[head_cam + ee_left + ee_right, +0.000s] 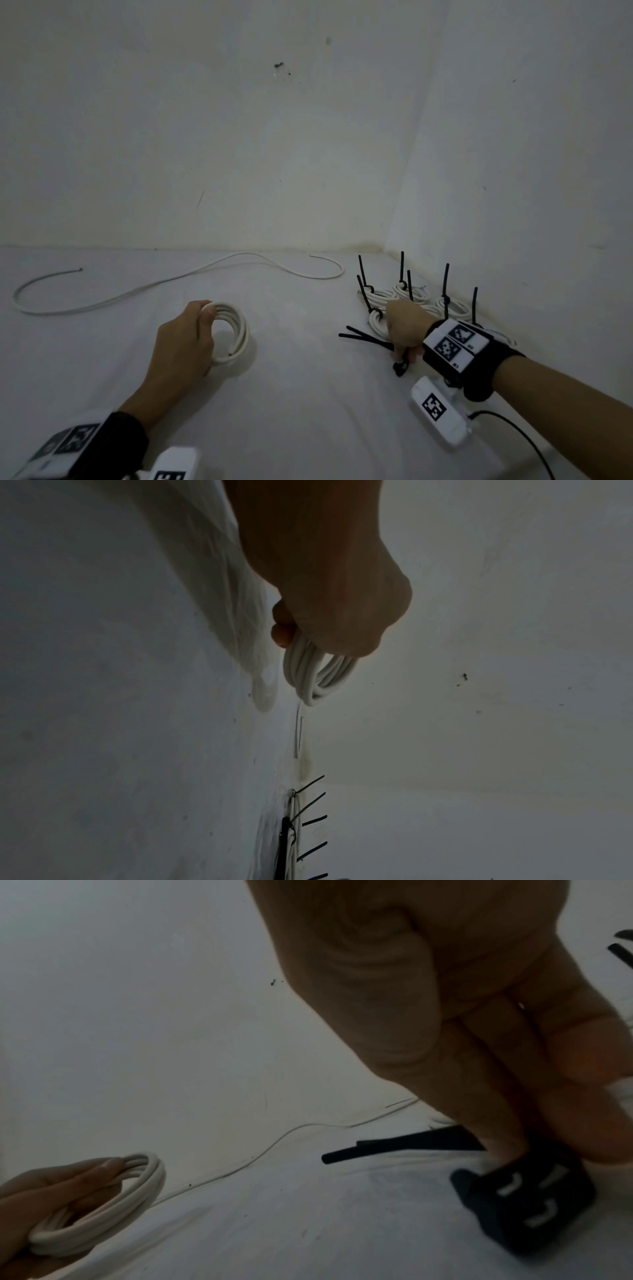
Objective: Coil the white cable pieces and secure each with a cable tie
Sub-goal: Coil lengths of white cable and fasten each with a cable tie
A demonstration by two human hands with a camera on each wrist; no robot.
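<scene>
I see a white, slightly creased sheet-like surface [308, 394] meeting plain white walls [239, 137] at a corner. My left hand [181, 342] curls around a round coil of smooth white cable [236, 329], held upright on the surface. My right hand [404, 329] pinches black cable ties [366, 337] near the tied coils [411, 294]; its fingertips are hidden. One loose cable [171, 281] lies uncoiled beyond.

You face a dim corner where two pale, off-white walls [239, 137] meet at about one o'clock. A white sheet-like surface [291, 411] spreads below. Small dark marks [279, 65] spot the wall at twelve o'clock, and yellowish staining [359, 246] follows its base.
</scene>
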